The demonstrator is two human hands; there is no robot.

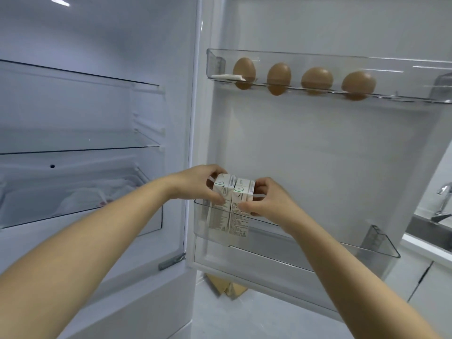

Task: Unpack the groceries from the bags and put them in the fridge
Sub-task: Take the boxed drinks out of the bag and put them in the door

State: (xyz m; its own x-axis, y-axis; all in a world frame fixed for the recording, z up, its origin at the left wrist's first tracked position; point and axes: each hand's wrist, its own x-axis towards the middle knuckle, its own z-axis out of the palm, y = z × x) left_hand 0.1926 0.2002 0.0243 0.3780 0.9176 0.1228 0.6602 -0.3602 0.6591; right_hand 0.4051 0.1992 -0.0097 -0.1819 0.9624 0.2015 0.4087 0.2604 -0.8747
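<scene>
Bare forearms, the left forearm (97, 231) and the right forearm (354, 277), are being stretched forward from the bottom of the view. At their ends, two small cartons are being set side by side into the lower door bin (269, 250).

The left carton (221, 192) is being gripped near its top by the left hand (195, 184), with the fingers curled round it. The right carton (242, 194) is being pinched in the same way by the right hand (266, 204). The cartons are being kept upright and touching at the bin's left end, their lower halves already behind its clear front wall.

Such cartons are being judged light and fairly stiff, though likely to dent under a hard squeeze. Their smooth printed card is being judged a little slippery, so a hold high on the side faces seems sound.

Above the bin, four brown eggs (278, 75) are being carried in the upper door shelf (403, 79). Left of the bin, glass shelves (80, 143) and a drawer (73, 196) are being lit inside the fridge body. Below the bin, a cardboard box (225, 287) is being partly hidden by the door. Right of the bin, a sink (425, 231) and a tap (444, 199) are being cut off by the frame edge.
</scene>
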